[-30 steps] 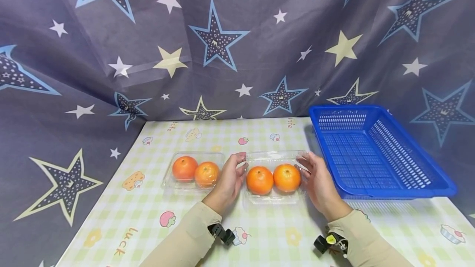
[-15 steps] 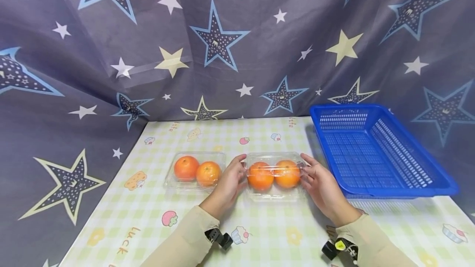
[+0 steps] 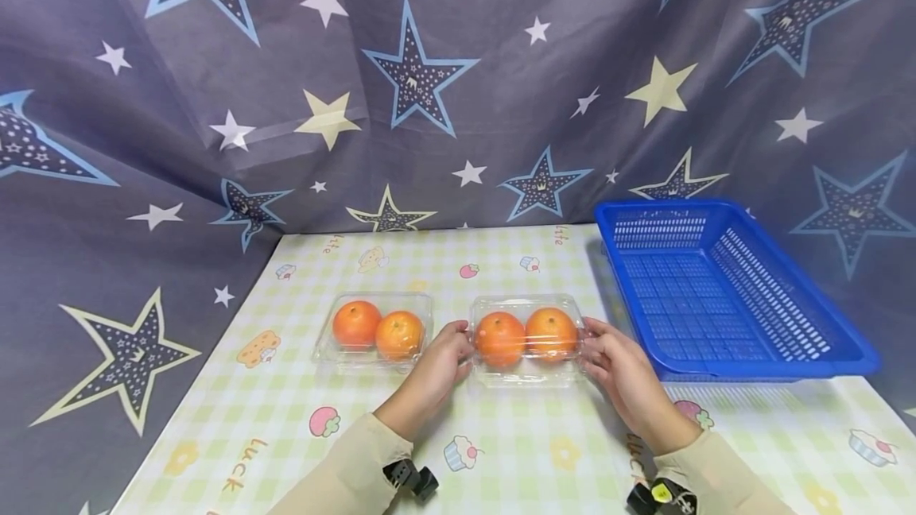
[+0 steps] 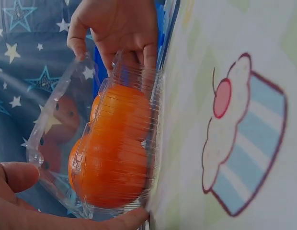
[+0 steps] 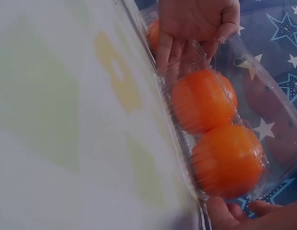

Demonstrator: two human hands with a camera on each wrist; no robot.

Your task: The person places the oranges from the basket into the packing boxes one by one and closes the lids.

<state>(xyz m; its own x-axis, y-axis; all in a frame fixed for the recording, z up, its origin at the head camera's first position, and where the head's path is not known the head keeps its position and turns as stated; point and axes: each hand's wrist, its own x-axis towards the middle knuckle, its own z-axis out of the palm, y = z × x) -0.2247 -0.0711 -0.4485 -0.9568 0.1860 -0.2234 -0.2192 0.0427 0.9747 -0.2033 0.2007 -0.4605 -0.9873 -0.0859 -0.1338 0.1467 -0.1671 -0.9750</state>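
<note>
A clear plastic clamshell container (image 3: 527, 377) with two oranges (image 3: 499, 338) sits on the table, between my hands. My left hand (image 3: 435, 368) holds its left side, and my right hand (image 3: 624, 378) holds its right side. In the left wrist view, the hinged lid (image 4: 49, 132) slants above the base, its raised edge apart from it. There the left thumb (image 4: 20, 176) meets the lid's corner while a finger lies low along the base. The right thumb touches the lid's other corner. Left of it stands a second clear clamshell (image 3: 325, 354) holding two oranges (image 3: 356, 323).
A blue perforated plastic basket (image 3: 776, 373) stands at the right of the table, with nothing in it. The tablecloth (image 3: 272, 412) is green-checked with printed cakes and strawberries. Behind the table hangs a dark star-patterned curtain (image 3: 465, 137).
The container's lid has swung forward and down over the two oranges. Both hands have slid a little toward the front along the container's sides. The second clamshell and the basket stay in place.
</note>
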